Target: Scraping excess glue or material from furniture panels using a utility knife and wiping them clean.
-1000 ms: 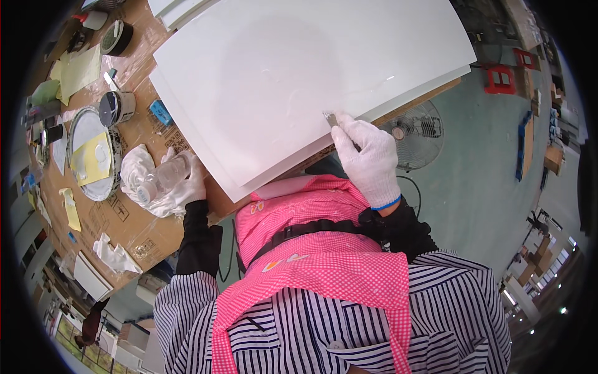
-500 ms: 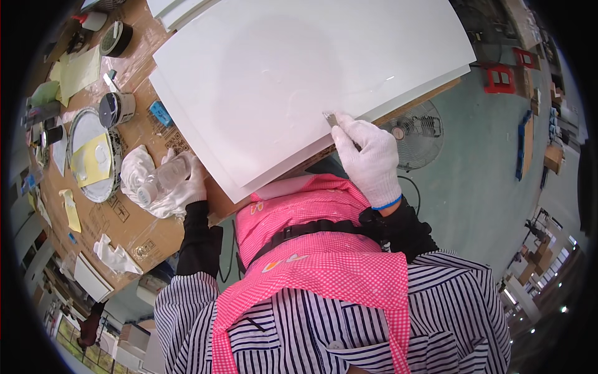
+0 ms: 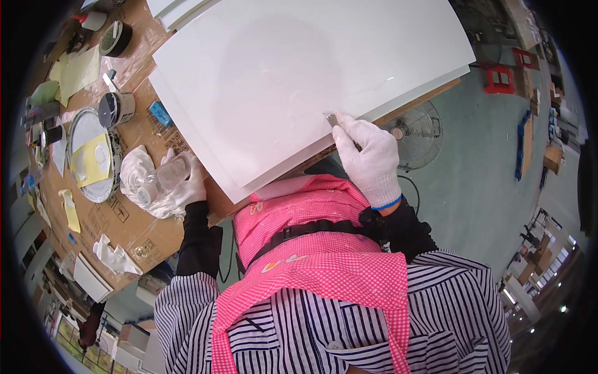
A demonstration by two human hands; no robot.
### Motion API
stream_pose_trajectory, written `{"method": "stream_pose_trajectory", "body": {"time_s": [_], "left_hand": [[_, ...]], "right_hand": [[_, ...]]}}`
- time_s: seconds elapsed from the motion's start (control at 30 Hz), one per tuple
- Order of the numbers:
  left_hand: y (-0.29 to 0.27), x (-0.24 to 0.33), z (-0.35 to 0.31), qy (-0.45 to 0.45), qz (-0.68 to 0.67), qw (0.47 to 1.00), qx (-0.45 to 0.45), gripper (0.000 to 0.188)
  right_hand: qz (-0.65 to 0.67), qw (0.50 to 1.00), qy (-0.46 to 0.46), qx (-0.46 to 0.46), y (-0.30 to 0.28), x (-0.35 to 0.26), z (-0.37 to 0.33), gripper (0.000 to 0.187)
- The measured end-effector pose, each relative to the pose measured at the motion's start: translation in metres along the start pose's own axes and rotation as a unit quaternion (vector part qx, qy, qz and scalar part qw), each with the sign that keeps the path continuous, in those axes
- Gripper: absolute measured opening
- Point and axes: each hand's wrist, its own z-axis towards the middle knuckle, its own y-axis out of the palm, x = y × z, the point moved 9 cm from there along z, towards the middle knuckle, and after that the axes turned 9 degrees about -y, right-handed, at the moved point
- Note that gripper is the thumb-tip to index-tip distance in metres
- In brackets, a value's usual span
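My right hand [image 3: 369, 157], in a white knitted glove with a blue cuff edge, is closed on a small metal blade or scraper [image 3: 330, 118]. Its tip rests at or just over the near edge of a large white panel [image 3: 268, 81]. Faint marks show on the glossy panel, and a second white sheet [image 3: 230, 187] peeks out beneath it. On the left, my gloved left hand [image 3: 194, 186] is closed around a clear plastic bottle [image 3: 169, 176], tilted with its cap towards the lower left. A crumpled white cloth [image 3: 136, 171] lies against bottle and hand; part of the grip is hidden.
A cardboard-covered table [image 3: 134, 234] carries a dark-lidded jar [image 3: 117, 110], a blue block [image 3: 161, 114], a round tub lid [image 3: 93, 124] with yellow paper and a crumpled tissue [image 3: 116, 254]. Beyond the panel's right edge stand a floor fan [image 3: 417, 134] and a red stool [image 3: 499, 80].
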Motion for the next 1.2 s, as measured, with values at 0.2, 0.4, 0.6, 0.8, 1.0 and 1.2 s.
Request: {"method": "stream_pose_trajectory", "body": {"time_s": [0.2,0.4,0.6,0.8,1.0,1.2], "left_hand": [[0.002,-0.008,0.002,-0.001,-0.034,0.999,-0.01,0.074],[0.005,-0.019,0.004,-0.003,-0.08,0.997,0.005,0.072],[0.004,-0.036,0.009,0.023,-0.199,0.98,-0.016,0.074],[0.006,-0.035,0.008,-0.024,-0.111,0.993,-0.012,0.074],[0.01,-0.023,0.009,-0.02,-0.12,0.992,-0.014,0.073],[0.003,-0.023,0.008,-0.007,-0.065,0.998,0.006,0.074]], "right_hand": [[0.008,1.0,-0.006,0.008,-0.001,-0.001,0.0,0.025],[0.02,1.0,0.003,0.01,-0.002,-0.005,-0.002,0.024],[0.012,1.0,-0.004,0.022,-0.001,-0.004,0.0,0.023],[0.008,0.997,-0.077,-0.018,-0.005,-0.005,0.037,0.022],[0.018,0.941,-0.256,-0.22,0.027,-0.015,0.123,0.027],[0.067,0.841,-0.426,-0.327,0.047,-0.046,0.121,0.027]]}}
